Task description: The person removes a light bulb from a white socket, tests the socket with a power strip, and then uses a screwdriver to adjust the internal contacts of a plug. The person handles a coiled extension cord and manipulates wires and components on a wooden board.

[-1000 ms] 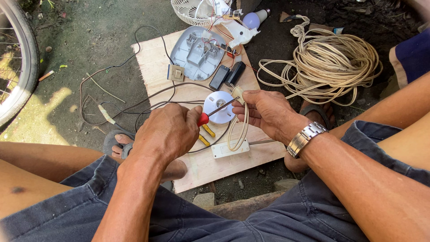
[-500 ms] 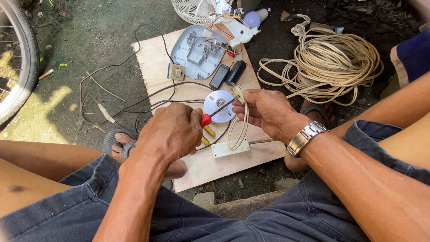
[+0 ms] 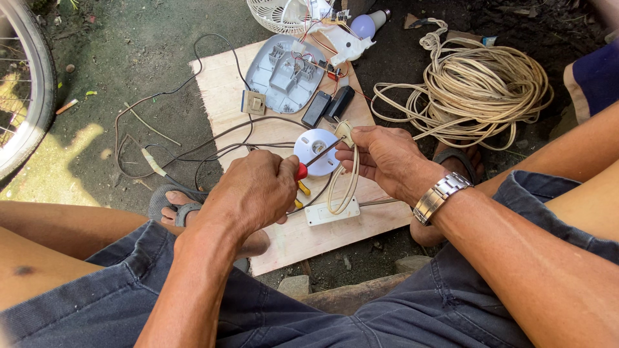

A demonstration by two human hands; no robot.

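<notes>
Two hands work close together over a wooden board [image 3: 284, 238] that lies on the dirt. The left hand [image 3: 255, 190] is curled tight around a screwdriver [image 3: 317, 158] with a red handle. Only a bit of the red end pokes out past the thumb and fingers. The thin metal shaft runs up and to the right, and its tip touches a small cream plug [image 3: 345, 132].

The right hand [image 3: 387, 158] pinches that plug between the thumb and first fingers, right at the fingertips. The plug sticks up just above them. A flat cream wire [image 3: 342, 190] hangs from the plug in a loop, down below the right hand's fingers, and its bottom lies on a white box [image 3: 332, 212] on the board. A silver watch [image 3: 438, 196] sits on the right wrist.

Behind the screwdriver, on the board, is a round white lamp holder [image 3: 316, 151]. Farther up lie a grey plastic cover [image 3: 284, 74], a small switch [image 3: 253, 102] and two black blocks [image 3: 327, 106]. A big coil of cream cable [image 3: 477, 84] lies on the ground to the right, well away from the hands. A bike wheel [image 3: 29, 90] shows at the left edge.
</notes>
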